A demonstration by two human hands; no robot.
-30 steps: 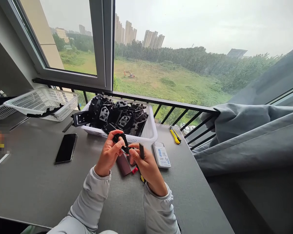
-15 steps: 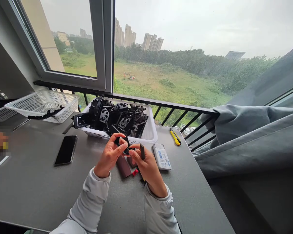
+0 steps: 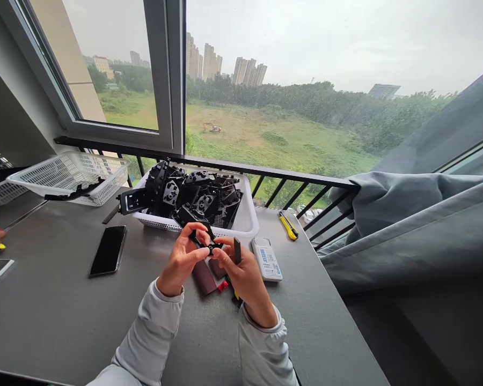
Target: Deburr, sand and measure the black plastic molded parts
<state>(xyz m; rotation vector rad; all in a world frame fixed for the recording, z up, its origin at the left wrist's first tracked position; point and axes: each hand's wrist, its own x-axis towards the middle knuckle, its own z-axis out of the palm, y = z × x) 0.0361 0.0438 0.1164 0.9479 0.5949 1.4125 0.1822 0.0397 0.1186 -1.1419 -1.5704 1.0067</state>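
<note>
- Dark-screened phone (image 3: 107, 250) lying flat on the counter (image 3: 64, 321)
- Gray curtain (image 3: 418, 236) bunched against the black railing (image 3: 265, 171)
- Excavator (image 3: 216, 129) (tiny from here) in the grassy field (image 3: 306, 151)

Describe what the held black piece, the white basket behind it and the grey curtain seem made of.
Held black piece: probably moulded plastic, judging by its dark, angular edges, though partly hidden.
White basket: likely smooth plastic, lightly glossy, with a regularly perforated side.
Grey curtain: apparently matte cloth, from its soft folds; fibre unclear.
</note>
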